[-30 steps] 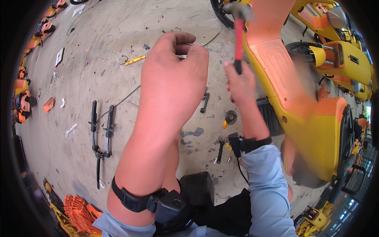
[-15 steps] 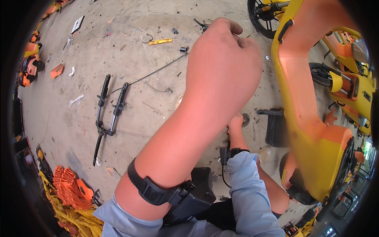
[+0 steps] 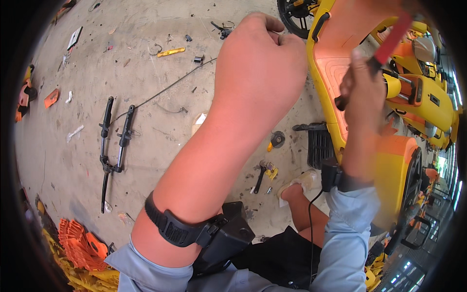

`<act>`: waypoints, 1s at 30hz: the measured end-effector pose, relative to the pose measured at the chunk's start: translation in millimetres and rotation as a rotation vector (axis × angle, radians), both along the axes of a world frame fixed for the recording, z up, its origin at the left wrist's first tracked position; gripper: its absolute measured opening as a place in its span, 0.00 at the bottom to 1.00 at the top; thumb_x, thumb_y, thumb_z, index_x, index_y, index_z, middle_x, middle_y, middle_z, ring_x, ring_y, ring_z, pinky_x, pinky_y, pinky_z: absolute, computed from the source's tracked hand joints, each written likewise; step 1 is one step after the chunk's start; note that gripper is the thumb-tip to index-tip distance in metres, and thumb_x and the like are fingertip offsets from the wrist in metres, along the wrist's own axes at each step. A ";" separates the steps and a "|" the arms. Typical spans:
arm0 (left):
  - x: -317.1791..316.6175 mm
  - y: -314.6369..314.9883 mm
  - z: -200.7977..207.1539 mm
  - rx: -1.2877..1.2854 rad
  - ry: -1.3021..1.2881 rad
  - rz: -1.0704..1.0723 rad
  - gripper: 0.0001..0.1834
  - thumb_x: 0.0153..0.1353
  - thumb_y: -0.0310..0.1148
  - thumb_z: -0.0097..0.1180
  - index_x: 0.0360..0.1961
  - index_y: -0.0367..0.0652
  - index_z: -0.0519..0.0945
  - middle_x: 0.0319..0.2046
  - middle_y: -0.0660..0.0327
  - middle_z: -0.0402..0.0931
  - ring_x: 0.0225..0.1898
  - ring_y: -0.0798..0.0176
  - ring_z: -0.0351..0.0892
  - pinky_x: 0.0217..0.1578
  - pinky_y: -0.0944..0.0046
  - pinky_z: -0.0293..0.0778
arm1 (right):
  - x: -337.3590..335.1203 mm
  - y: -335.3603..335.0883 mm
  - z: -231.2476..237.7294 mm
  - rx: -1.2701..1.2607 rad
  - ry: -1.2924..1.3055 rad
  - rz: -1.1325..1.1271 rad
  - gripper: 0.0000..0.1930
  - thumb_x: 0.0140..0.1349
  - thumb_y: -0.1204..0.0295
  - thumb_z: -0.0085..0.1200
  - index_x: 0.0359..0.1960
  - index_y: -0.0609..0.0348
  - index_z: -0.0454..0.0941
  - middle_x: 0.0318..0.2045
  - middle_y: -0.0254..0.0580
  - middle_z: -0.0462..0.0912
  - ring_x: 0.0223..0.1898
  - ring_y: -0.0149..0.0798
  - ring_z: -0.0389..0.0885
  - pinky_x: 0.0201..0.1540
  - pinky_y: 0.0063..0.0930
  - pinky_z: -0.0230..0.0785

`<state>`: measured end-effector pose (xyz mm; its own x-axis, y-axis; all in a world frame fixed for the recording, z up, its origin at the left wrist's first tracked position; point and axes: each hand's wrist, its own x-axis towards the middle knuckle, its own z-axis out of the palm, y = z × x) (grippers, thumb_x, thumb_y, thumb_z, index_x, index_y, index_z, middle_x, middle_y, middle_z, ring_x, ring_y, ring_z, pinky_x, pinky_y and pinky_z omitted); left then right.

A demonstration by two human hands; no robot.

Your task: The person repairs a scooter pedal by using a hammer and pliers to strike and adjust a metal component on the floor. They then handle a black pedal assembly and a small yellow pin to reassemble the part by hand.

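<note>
My left hand [image 3: 262, 63] is raised in the upper middle, its back toward me. Its fingers curl in a closed grip, and whatever they may hold is hidden behind the hand. To the right, my right hand [image 3: 362, 90] is wrapped round the black grip of a hammer-like tool [image 3: 391, 41] with a red shaft. The tool slants up and to the right, and its far end is blurred. Both hands are close to a yellow and orange scooter body [image 3: 323, 73]; the right one is over its footboard. I cannot tell whether either touches it.
On the concrete floor lie a black front fork [image 3: 121, 138], a yellow bar [image 3: 171, 52], an adjustable wrench [image 3: 260, 177] and a round black tool [image 3: 277, 139]. Orange panels [image 3: 80, 238] are piled at the lower left. More yellow scooters [image 3: 428, 100] stand at the right.
My right hand has risen from low near the floor to the scooter's footboard, with the red-shafted tool now visible in it. The left hand stays closed, and the view has shifted right.
</note>
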<state>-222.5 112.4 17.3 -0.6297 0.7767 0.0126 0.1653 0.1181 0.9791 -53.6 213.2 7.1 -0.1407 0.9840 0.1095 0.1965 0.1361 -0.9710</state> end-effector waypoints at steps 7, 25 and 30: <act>-13.1 -5.4 -8.9 -0.038 0.154 0.024 0.19 0.59 0.34 0.53 0.48 0.31 0.78 0.38 0.55 0.81 0.31 0.67 0.80 0.35 0.67 0.75 | 23.1 -77.6 -227.3 0.038 -0.055 -0.280 0.11 0.63 0.68 0.57 0.25 0.61 0.74 0.18 0.39 0.74 0.18 0.37 0.72 0.23 0.29 0.65; -20.6 5.9 2.1 0.075 0.097 0.161 0.18 0.58 0.31 0.50 0.46 0.29 0.77 0.34 0.48 0.82 0.37 0.49 0.83 0.42 0.58 0.77 | -18.5 -5.9 28.8 -0.083 -0.114 -0.032 0.14 0.63 0.67 0.61 0.23 0.54 0.71 0.13 0.26 0.68 0.12 0.22 0.64 0.16 0.20 0.55; -24.3 -7.3 18.7 0.096 -0.189 0.168 0.20 0.60 0.28 0.52 0.53 0.33 0.74 0.39 0.56 0.79 0.36 0.67 0.78 0.35 0.67 0.73 | -31.3 -8.1 24.4 0.218 0.224 0.032 0.15 0.64 0.72 0.56 0.20 0.55 0.67 0.13 0.32 0.64 0.13 0.26 0.62 0.19 0.22 0.58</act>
